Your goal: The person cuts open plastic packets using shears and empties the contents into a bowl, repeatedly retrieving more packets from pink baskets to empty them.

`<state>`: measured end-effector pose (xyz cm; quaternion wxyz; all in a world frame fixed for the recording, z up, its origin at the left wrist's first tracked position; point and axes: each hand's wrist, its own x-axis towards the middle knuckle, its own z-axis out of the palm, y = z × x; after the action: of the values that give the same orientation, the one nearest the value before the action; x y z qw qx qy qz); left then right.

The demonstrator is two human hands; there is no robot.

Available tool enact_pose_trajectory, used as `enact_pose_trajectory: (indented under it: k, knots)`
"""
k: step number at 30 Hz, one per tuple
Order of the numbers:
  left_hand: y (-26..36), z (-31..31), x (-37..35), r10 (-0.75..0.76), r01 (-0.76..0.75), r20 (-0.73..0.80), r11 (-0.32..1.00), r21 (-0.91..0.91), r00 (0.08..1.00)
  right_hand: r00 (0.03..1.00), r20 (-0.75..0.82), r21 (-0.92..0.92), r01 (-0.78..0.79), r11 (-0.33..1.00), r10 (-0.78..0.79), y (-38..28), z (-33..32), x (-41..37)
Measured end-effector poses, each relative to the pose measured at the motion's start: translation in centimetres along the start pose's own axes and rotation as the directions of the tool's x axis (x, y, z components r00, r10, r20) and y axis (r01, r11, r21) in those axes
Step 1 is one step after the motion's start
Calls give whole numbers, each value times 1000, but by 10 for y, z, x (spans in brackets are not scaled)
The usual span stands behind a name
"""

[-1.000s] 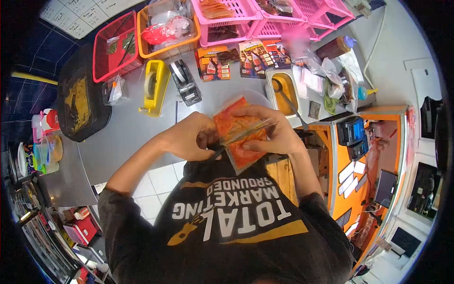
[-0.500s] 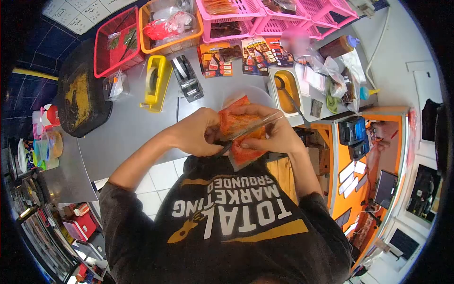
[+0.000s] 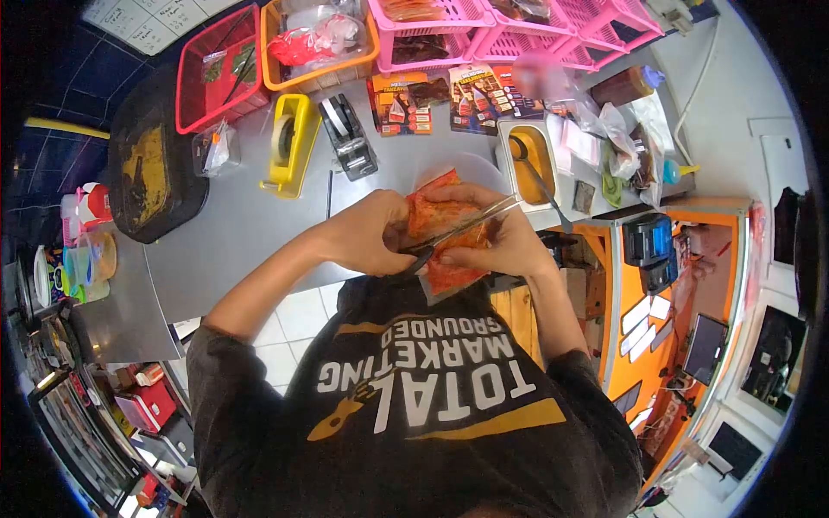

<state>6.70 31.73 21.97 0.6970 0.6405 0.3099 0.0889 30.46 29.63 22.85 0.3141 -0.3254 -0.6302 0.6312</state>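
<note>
My left hand [image 3: 373, 233] is closed around the dark handles of a pair of scissors [image 3: 471, 224], whose metal blades slant up to the right. The blades cross a clear plastic packet [image 3: 447, 274] with red-orange contents. My right hand [image 3: 505, 242] grips this packet, thumb on the near part and fingers over the far part. Part of the packet is hidden behind my fingers and the blades. Behind it on the counter, partly covered, is a pale translucent round item [image 3: 479, 168].
On the metal counter [image 3: 233, 250] stand a yellow tape dispenser [image 3: 292, 142], a black tape dispenser [image 3: 350, 138] and a metal tray [image 3: 528, 164] with orange sauce and a ladle. Red [image 3: 220, 104], orange [image 3: 324, 73] and pink baskets [image 3: 432, 39] line the back. A dark pan [image 3: 155, 164] sits left.
The view has shifted slightly. My hands stay together at the packet, and the scissor blades have changed angle a little across it.
</note>
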Motion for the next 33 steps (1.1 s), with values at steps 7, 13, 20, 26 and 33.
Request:
enact_pose_trajectory:
  k: [7,13,20,26,33]
  knots:
    - [0,3,0,-26,27,19,997,-71,999,1000,2,-35,25,999,-25,4,4,2]
    - [-4,4,1,-100,99,-12,994,-40,995,999,-13,-37,30,999,-30,6,4,1]
    - [12,8,0,-184,184,0,981,-56,983,999,-35,-33,32,999,-34,7,6,-2]
    - [-15,5,-36,28,-29,-110,999,-14,993,966,-211,215,-105,971,151,9,-10,-17]
    - [-116,32,-59,-310,458,-467,856,242,828,932,-303,251,-125,960,201,10,-27,-28]
